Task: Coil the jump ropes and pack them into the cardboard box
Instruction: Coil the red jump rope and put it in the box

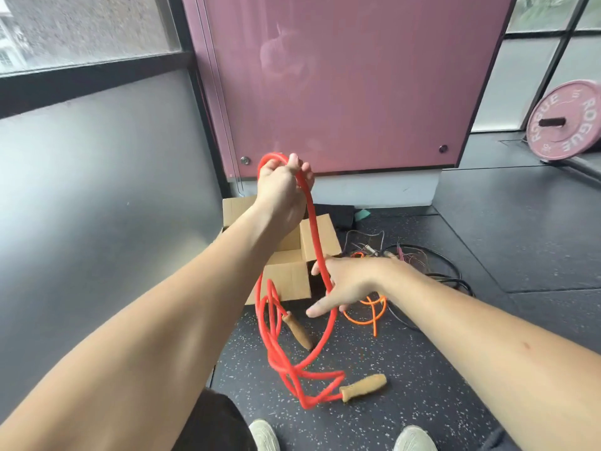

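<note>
Our left hand (283,180) is raised in the centre of the frame, fingers curled round the top of the red jump rope (313,229), so the rope hangs from it in long loops. Our right hand (344,284) is lower and to the right, spread wide with the fingers straight. It touches the right strand of the loop and grips nothing.

The loops reach down to the floor (422,369) at lower centre. One wooden handle (297,332) dangles inside them and the other handle (364,387) lies flat on the floor.

The cardboard box (289,278) stands behind the rope with its flaps open, partly hidden by our left forearm. Its far edge is close to the base of the pink panel (341,86). A grey wall (97,190) closes off the left of the frame, and most of the bare floor lies to the right and towards us.

The floor is dark speckled rubber. There is a window (81,27) at upper left and a pink weight plate (566,120) at the right edge.

We count one red rope with two handles, one orange rope (367,315) just right of the box, one box and one plate. A tangle of thin dark cords (419,258) lies beyond the orange rope, and we cannot tell how many are in it. Two shoes (264,436) show at the bottom edge.
</note>
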Demonstrator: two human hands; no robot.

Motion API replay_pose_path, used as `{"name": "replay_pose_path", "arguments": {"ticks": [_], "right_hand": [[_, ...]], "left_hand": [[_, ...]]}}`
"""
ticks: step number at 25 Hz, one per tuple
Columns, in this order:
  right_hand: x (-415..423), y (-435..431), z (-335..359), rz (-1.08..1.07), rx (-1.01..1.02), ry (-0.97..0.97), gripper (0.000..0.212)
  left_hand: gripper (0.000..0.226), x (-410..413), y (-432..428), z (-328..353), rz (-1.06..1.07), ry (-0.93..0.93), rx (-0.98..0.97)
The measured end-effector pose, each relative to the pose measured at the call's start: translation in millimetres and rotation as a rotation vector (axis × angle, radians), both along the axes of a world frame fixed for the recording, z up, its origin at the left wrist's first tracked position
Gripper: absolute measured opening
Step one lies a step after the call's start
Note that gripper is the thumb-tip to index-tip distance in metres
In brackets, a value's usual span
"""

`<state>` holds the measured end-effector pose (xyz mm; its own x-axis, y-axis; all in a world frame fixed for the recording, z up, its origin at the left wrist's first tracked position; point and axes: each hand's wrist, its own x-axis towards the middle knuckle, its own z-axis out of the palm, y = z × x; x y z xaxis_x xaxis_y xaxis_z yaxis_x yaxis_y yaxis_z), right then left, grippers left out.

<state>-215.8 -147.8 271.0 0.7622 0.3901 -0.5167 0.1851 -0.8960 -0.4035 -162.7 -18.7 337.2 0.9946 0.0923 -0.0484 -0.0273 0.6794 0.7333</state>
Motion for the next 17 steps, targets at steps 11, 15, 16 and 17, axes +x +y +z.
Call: {"name": "replay_pose_path", "arguments": {"ticks": [11,15,16,17], "right_hand": [[33,4,73,-0.405,0.806,-1.052,0.030],[31,2,95,-0.684,1.353,-0.763,0.030],[31,2,105,-0.766,1.535,-0.620,0.030],[31,0,114,-0.821,1.685,-0.496,0.030]], "left_hand": [[0.018,0,33,-7,-0.077,0.051,0.303],[0.048,-11,31,-13,-0.325,-0.121,0.843],[0.049,-19,26,-21,-0.520,-0.198,0.956],[0.045,-28,20,-29,-0.718,-0.266,1.094]]}}
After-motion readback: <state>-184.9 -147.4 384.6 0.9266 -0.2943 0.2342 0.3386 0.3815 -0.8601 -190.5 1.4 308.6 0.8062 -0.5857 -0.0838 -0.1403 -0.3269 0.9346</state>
